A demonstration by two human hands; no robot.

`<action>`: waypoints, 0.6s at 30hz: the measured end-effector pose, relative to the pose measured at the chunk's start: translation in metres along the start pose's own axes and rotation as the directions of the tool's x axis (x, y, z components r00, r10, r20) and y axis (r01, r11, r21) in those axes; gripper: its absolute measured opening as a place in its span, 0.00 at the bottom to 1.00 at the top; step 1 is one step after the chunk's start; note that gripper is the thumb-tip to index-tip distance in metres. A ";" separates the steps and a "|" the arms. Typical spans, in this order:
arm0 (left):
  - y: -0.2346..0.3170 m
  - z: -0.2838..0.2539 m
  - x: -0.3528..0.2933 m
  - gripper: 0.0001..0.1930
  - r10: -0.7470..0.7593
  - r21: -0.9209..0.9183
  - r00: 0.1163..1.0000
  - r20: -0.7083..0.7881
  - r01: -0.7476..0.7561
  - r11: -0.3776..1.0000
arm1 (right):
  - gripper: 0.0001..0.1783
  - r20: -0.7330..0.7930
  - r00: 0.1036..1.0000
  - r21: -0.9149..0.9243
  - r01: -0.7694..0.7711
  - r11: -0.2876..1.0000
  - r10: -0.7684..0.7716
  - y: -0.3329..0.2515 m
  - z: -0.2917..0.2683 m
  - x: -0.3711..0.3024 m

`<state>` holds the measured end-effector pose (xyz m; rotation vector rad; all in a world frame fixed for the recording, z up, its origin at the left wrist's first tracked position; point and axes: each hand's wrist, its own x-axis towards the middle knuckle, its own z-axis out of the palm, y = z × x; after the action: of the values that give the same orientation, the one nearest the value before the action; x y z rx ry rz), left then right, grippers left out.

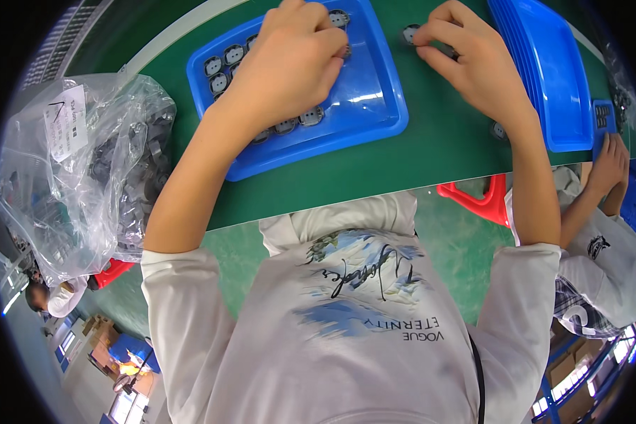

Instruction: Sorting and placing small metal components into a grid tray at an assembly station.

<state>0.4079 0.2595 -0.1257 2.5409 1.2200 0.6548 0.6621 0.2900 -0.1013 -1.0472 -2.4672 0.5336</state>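
Observation:
A blue plastic tray (371, 106) lies on the green table, with rows of small round grey parts (234, 54) in it. Over the tray is my left hand (286, 63), its fingers curled and pressed together at a round grey part near the tray's right side. My hand hides several of the parts beneath it. To the right of the tray, my right hand (473, 56) pinches another small round grey part (410, 34) between thumb and fingers, at the table top. One more grey part (498, 131) lies by my right wrist.
A clear plastic bag (85, 177) full of grey parts stands at the left. Nested blue trays (551, 63) are at the right. Beyond them a co-worker's hand (611, 162) touches a small blue tray. A red stool (480, 201) is below the table's edge.

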 end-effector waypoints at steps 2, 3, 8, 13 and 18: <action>-0.005 0.007 -0.007 0.05 -0.062 -0.014 0.997 -0.034 0.062 0.998 | 0.06 -0.017 0.999 0.030 0.035 0.999 -0.035 -0.007 0.006 0.005; -0.008 0.011 -0.012 0.05 -0.096 0.061 0.994 -0.051 0.099 0.993 | 0.06 0.009 0.998 0.050 0.063 0.997 -0.063 -0.010 0.010 0.010; -0.007 0.016 -0.015 0.05 -0.112 0.148 0.985 -0.132 0.131 0.980 | 0.07 0.230 0.970 -0.215 0.124 0.969 -0.074 -0.028 0.029 0.035; -0.012 0.014 -0.017 0.05 -0.158 0.139 0.977 -0.143 0.178 0.974 | 0.07 0.248 0.962 -0.268 0.181 0.946 -0.114 -0.028 0.028 0.047; -0.016 0.017 -0.014 0.05 -0.161 0.111 0.977 -0.143 0.177 0.978 | 0.08 0.310 0.945 -0.344 0.210 0.915 -0.101 -0.032 0.028 0.054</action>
<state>0.3976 0.2583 -0.1506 2.4865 1.5476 0.7409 0.5953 0.3037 -0.0972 -0.9440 -2.9640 0.1719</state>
